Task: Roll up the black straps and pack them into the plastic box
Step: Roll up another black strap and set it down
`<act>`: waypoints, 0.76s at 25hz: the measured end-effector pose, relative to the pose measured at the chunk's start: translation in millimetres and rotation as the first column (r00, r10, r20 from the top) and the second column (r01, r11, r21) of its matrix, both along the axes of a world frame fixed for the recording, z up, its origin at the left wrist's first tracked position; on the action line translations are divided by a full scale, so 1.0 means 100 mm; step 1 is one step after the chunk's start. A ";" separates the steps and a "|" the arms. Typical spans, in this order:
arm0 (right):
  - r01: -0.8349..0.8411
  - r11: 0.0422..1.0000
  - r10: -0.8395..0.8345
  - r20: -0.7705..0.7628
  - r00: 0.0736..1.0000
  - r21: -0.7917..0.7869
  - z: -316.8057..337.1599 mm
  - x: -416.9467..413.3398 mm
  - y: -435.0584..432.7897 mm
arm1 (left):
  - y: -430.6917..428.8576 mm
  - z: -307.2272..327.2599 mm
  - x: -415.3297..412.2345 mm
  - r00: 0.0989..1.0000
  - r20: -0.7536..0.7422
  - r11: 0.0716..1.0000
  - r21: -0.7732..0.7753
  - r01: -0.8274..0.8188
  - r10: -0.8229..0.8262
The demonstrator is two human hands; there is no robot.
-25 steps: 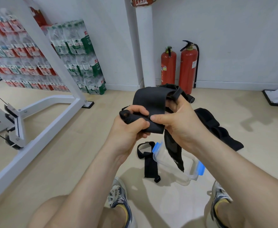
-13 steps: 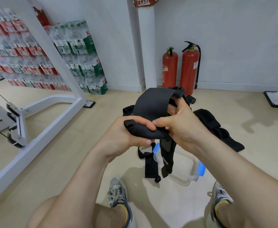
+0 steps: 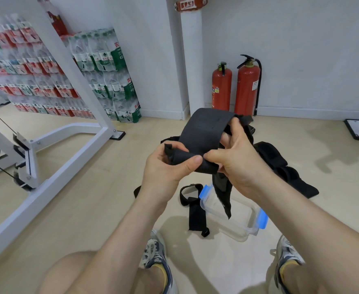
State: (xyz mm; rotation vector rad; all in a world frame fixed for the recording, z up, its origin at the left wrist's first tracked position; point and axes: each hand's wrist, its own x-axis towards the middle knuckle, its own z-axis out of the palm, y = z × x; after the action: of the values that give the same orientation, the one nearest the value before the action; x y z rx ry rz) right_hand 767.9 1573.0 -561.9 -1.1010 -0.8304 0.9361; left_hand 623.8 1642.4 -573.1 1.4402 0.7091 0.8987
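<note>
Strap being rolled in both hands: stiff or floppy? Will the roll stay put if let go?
Probably floppy: the black strap arches over the right hand and its free end hangs limp toward the plastic box. Likely light, since fingertips alone carry it. The roll may spring open: the left hand pinches it shut.

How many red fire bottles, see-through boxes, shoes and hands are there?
Fire extinguishers: 2
Plastic box: 1
Shoes: 2
Hands: 2, the left hand and right hand, both gripping one black strap
Total: 7
</note>
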 end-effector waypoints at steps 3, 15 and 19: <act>-0.033 0.999 0.034 0.022 0.999 -0.015 0.02 0.00 -0.03 | 0.03 -0.05 0.01 0.999 -0.025 0.999 0.010 -0.032 0.032; -0.145 0.986 0.125 -0.209 0.970 -0.082 0.03 0.04 -0.03 | 0.29 -0.04 -0.18 0.876 0.153 0.875 -0.101 0.474 -0.457; -0.160 0.980 0.117 -0.303 0.946 -0.121 0.01 0.00 -0.03 | 0.29 -0.07 -0.08 0.885 0.193 0.897 -0.048 0.439 -0.423</act>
State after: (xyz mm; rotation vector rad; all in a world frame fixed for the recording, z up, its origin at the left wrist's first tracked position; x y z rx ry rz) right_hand 767.5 1570.0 -560.6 -1.0031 -0.6069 1.2616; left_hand 615.9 1671.2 -579.7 1.3439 0.2695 0.6257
